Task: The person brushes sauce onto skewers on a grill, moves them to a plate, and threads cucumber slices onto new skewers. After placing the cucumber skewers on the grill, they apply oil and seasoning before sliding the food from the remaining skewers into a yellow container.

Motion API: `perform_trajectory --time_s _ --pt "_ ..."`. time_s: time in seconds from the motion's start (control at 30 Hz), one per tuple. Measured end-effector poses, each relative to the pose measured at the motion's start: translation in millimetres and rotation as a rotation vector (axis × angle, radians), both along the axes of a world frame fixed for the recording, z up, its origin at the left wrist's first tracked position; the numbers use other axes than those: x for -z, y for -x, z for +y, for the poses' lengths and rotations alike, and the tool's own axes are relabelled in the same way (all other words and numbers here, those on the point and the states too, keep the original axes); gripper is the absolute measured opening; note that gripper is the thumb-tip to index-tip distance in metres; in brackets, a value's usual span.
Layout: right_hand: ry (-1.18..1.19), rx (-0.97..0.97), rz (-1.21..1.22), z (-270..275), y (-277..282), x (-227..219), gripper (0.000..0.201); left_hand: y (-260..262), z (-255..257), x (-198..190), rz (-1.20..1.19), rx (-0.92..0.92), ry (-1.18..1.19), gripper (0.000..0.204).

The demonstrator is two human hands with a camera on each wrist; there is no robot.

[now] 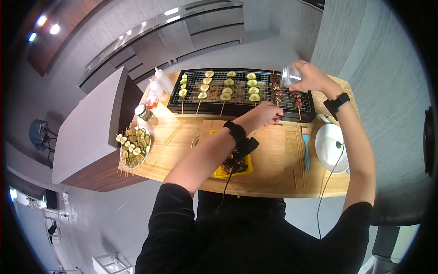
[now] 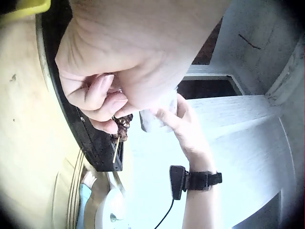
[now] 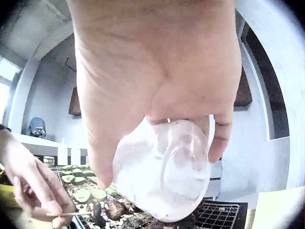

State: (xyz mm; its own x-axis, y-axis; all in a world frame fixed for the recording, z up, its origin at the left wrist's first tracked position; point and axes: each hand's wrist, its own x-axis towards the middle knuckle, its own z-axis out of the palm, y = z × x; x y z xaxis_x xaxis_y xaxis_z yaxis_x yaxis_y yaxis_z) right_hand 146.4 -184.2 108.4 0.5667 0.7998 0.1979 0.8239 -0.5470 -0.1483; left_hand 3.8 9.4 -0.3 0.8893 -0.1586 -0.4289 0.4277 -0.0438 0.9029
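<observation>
My right hand (image 1: pixel 315 78) grips a clear jar (image 1: pixel 290 76), tipped on its side above the right part of the black grill (image 1: pixel 214 109). Beneath the jar lies a skewer of dark meat chunks (image 1: pixel 276 86); my left hand (image 1: pixel 259 117) pinches its bare stick end at the grill's front edge. The right wrist view shows that stick (image 3: pixel 71 214) between thumb and fingers. A second meat skewer (image 1: pixel 296 98) rests on the rack to the right. Skewers of sliced cucumber (image 1: pixel 227 90) span the left and middle of the rack.
Under my left forearm is a yellow tray (image 1: pixel 250 165) with dark pieces. A plate of skewers (image 1: pixel 137 147), squeeze bottles (image 1: pixel 158 89) and a lidded jar (image 1: pixel 143 112) stand left. Right are bare sticks (image 1: pixel 291 157), a blue-handled brush (image 1: pixel 306 153) and a white pan (image 1: pixel 326 153).
</observation>
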Motion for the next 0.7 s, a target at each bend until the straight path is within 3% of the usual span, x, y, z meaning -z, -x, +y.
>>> perform_trajectory --time_s 0.1,0.2,0.3,0.43,0.53,0.7 --pt "-0.109 0.014 -0.106 6.9 -12.3 4.5 0.087 -2.9 -0.6 0.5 0.022 0.003 0.014 0.025" --pt "-0.001 0.033 -0.012 12.2 -11.5 -4.9 0.089 -4.2 -0.1 0.1 0.013 0.006 -0.020 0.027" --pt "-0.088 0.088 -0.035 18.1 -22.0 -4.2 0.090 3.2 0.2 -7.9 0.005 0.036 -0.099 0.029" --pt "-0.021 0.082 0.008 18.2 -25.6 -3.2 0.089 7.2 4.2 -13.6 0.012 0.066 -0.164 0.030" --pt "-0.012 0.088 0.045 19.1 -28.3 -2.7 0.090 9.2 2.8 -13.7 0.028 0.032 -0.101 0.027" --pt "0.047 0.073 0.138 17.6 -25.8 -4.5 0.094 -0.1 -2.7 -0.8 0.159 -0.088 0.281 0.020"
